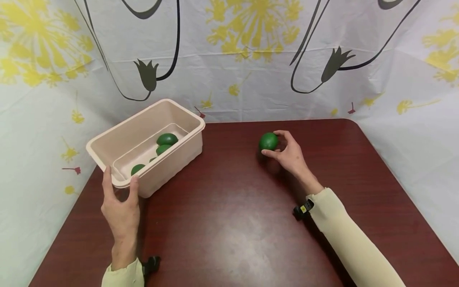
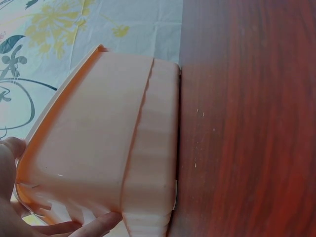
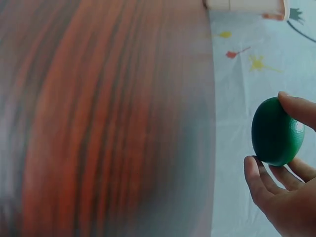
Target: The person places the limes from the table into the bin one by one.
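Observation:
My right hand holds a shiny dark green lime between thumb and fingertips, over the far part of the table. In the right wrist view the lime shows smooth and oval, with the thumb on top and fingers below. On the left, my left hand grips the near corner of a beige plastic bin. The left wrist view has the thumb at the rim of the bin and fingers along its outer wall. Several more limes lie inside, partly hidden by the near wall.
The dark red wooden table carries the bin at its far left. A white cloth with yellow and grey flower prints hangs behind the table and along its sides. Wrist cameras sit at both sleeves.

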The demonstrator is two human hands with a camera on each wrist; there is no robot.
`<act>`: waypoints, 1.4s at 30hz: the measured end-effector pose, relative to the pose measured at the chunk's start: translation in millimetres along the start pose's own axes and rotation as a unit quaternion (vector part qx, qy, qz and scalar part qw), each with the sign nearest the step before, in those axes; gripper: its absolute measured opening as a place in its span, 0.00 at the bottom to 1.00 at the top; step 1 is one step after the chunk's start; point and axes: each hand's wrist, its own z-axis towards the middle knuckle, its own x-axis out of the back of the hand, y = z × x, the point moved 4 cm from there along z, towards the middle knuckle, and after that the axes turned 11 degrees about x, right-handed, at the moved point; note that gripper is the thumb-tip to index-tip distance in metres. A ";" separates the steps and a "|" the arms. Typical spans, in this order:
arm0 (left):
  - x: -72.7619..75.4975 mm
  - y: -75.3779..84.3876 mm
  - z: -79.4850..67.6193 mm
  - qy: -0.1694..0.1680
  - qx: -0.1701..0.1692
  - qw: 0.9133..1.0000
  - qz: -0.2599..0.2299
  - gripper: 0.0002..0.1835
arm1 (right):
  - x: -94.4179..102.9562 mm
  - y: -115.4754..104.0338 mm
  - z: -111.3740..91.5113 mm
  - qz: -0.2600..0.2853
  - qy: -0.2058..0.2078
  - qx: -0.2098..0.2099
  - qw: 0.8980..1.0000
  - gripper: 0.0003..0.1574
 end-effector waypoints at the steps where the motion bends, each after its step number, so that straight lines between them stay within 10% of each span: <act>1: 0.0 0.1 0.0 -0.001 0.000 1.000 0.000 0.38 | -1.4 -2.3 -0.4 0.003 0.000 0.002 1.000 0.49; 42: 0.1 -0.4 1.1 0.011 -0.005 1.000 0.011 0.37 | -35.7 -55.1 -7.9 0.088 0.009 0.047 0.995 0.48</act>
